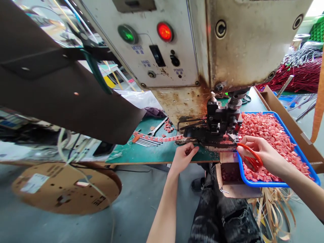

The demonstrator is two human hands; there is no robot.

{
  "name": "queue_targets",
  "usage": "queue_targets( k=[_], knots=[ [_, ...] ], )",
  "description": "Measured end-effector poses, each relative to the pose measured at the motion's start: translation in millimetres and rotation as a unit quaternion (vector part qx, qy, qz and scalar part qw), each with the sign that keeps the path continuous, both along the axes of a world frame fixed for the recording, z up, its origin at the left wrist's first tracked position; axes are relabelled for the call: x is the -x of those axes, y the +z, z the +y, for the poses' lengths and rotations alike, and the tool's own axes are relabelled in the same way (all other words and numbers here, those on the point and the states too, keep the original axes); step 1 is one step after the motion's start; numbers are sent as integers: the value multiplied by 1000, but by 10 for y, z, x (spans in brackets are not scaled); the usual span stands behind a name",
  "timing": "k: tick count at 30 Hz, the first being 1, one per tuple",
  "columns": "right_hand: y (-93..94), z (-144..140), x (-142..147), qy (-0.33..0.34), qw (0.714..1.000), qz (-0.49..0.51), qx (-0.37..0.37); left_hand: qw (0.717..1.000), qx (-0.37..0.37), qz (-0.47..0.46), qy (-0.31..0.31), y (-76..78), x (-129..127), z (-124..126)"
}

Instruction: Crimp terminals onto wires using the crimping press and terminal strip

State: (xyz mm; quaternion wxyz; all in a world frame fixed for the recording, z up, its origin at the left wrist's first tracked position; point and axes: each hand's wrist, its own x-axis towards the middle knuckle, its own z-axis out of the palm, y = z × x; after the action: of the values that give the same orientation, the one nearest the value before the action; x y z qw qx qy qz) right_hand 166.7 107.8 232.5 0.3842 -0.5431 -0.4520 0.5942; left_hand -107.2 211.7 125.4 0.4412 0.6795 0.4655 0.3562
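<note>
My left hand rests at the front edge of the green bench, fingertips pinched at the strip of pink terminals that feeds into the machine's black applicator head. My right hand holds red-handled scissors, their blades pointing at the applicator from the right. That hand hovers over the near left corner of a blue tray heaped with small pink pieces.
A worn beige crimping machine with a green and a red lamp towers over the bench. A brown box sits under the tray. Red wire bundles lie far right. A cardboard reel lies on the floor left.
</note>
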Motion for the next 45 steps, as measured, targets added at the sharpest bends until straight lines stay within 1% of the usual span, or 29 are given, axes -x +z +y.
queue_targets(
  k=[9, 12, 17, 20, 24, 27, 29, 30, 32, 34, 35, 36, 38, 40, 42, 43, 45],
  knots=[
    [32, 65, 68, -28, 999, -25, -21, 1000, -11, 8, 5, -25, -10, -6],
    [-7, 64, 102, -33, 999, -20, -23, 1000, -16, 6, 12, -17, -20, -18],
    [-102, 15, 194, -80, 996, 16, -34, 1000, -9, -16, 24, 4, -49, -31],
    [-96, 19, 184, -78, 996, 13, -32, 998, 2, -51, 33, 11, -60, -22],
    [-23, 10, 81, -41, 999, -18, -25, 990, 53, -119, 58, 17, -32, -6],
    [11, -138, 37, -33, 998, -46, -36, 978, 70, -182, 75, 14, -4, 4],
    [7, -300, 76, -34, 993, -89, -68, 966, 78, -228, 89, 11, -4, 14],
    [-3, -381, 124, -24, 988, -121, -91, 959, 82, -252, 101, 11, -11, 19],
    [-35, -493, 283, 19, 968, -199, -149, 941, 81, -299, 138, 16, -27, 23],
    [-84, -489, 522, 76, 934, -278, -213, 917, 59, -343, 197, 23, -22, 7],
    [-113, -435, 666, 104, 913, -316, -237, 901, 41, -362, 236, 25, -2, -14],
    [-146, -347, 822, 135, 891, -355, -248, 883, 21, -377, 278, 26, 32, -45],
    [-218, -99, 1157, 199, 843, -440, -237, 843, -13, -399, 361, 21, 138, -139],
    [-292, 188, 1483, 233, 790, -521, -224, 812, -32, -404, 421, 13, 268, -263],
    [-359, 439, 1740, 233, 750, -574, -232, 803, -41, -392, 446, 10, 384, -394],
    [-386, 533, 1824, 228, 741, -585, -238, 806, -44, -383, 449, 15, 428, -454],
    [-426, 630, 1887, 216, 734, -593, -249, 819, -46, -364, 442, 38, 480, -548]
  ],
)
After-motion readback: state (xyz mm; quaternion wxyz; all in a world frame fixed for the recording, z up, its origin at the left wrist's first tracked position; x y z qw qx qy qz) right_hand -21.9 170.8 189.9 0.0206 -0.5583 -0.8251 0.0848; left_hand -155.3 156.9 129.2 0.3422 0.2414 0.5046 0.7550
